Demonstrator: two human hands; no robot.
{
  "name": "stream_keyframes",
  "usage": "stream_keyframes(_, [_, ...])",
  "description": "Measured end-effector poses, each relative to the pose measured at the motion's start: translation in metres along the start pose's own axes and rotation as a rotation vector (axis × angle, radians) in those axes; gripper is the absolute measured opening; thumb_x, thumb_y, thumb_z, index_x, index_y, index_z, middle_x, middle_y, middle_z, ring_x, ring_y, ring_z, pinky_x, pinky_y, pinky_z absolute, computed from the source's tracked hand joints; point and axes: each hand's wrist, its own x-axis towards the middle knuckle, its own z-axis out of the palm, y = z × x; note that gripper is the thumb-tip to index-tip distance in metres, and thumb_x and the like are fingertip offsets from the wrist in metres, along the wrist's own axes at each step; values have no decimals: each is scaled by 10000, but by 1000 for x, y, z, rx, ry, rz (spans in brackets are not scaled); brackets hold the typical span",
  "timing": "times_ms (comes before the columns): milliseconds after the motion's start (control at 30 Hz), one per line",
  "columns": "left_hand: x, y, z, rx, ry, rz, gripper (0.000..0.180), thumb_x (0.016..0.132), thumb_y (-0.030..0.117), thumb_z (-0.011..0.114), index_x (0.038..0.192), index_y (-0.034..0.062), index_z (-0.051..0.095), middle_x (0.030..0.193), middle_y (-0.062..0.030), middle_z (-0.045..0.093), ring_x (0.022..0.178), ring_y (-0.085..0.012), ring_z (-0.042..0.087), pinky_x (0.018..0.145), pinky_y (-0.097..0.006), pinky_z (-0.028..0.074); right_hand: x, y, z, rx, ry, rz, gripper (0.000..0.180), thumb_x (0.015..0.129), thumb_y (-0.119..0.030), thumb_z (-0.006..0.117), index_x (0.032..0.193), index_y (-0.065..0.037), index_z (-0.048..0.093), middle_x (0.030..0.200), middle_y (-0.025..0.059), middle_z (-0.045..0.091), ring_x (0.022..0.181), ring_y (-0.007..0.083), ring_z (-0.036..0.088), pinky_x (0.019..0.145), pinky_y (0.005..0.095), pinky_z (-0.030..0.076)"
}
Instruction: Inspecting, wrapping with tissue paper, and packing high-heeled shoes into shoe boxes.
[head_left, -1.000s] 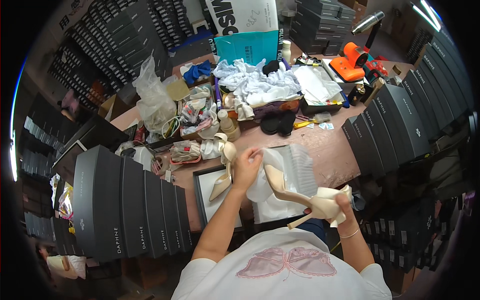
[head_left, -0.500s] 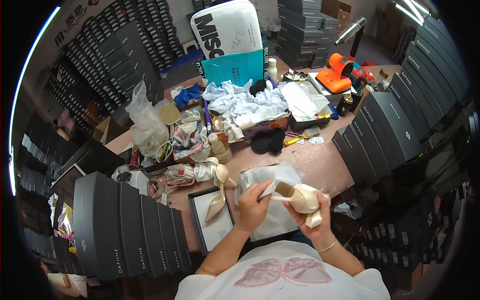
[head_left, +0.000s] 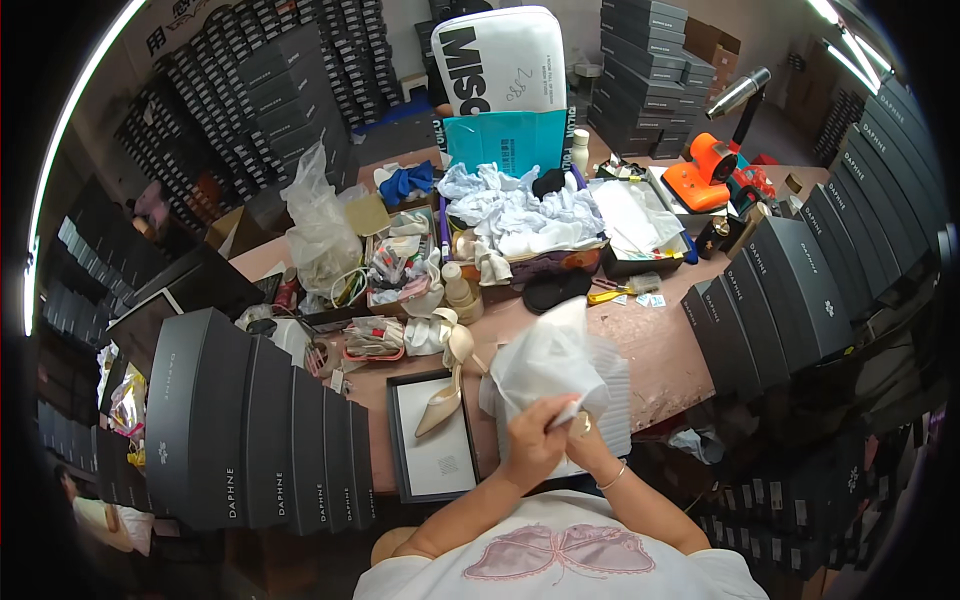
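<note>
Close together in front of my shirt, my left hand (head_left: 538,440) and my right hand (head_left: 590,446) are both closed. My left fingers pinch an edge of a thin white wrapping sheet (head_left: 548,358), which stands up crumpled beyond them. A small glossy beige bit of a high-heeled shoe (head_left: 581,426) shows at my right fingers; the sheet and hands hide the rest. To the left, another beige pointed-toe heel (head_left: 440,408) leans over the far edge of an open dark shoebox (head_left: 395,440) with a pale inside. More white wrapping (head_left: 612,440) lies flat under my hands.
Dark shoebox stacks stand at the left (head_left: 205,420) and right (head_left: 790,290). Across the table are a bin of crumpled white paper (head_left: 520,215), a clutter box (head_left: 400,265), a beige bottle (head_left: 460,290), black pads (head_left: 556,292) and an orange device (head_left: 697,175).
The shoe in my right hand, fully visible before, is now mostly hidden behind the raised white sheet. My hands have come together. The view has shifted slightly.
</note>
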Motion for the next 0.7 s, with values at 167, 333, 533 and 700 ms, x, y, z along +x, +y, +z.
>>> stream_keyframes(167, [-21,-5,8,29,-184,52,444,696,-63,577,1118,62,638,773,-121,575,661,-276,595,584,-351,476,17,-21,7,369,88,289,302,822,-87,607,1122,-53,590,1073,144,587,1021,271,552,908,383,433])
stream_keyframes(333, [-14,-16,1,119,-160,-50,410,717,-57,581,1103,66,642,804,-114,599,677,-301,598,600,-356,492,32,-26,10,511,114,172,311,812,-92,616,1119,-51,592,1085,156,588,1039,294,549,924,400,421])
stream_keyframes(533, [-42,-21,-35,-172,235,-327,712,898,388,626,1414,20,301,1317,-118,484,1182,-215,496,966,-425,411,20,-25,23,-551,52,-309,322,800,-97,627,1116,-48,594,1099,172,589,1061,322,545,944,420,407])
stream_keyframes(700, [-56,-73,-50,-965,364,-1289,637,820,328,681,1326,27,436,1211,-119,575,1063,-247,588,950,-347,468,12,-2,41,-794,-264,-405,467,748,-131,680,1187,-26,557,1235,238,529,1170,402,488,1030,441,342])
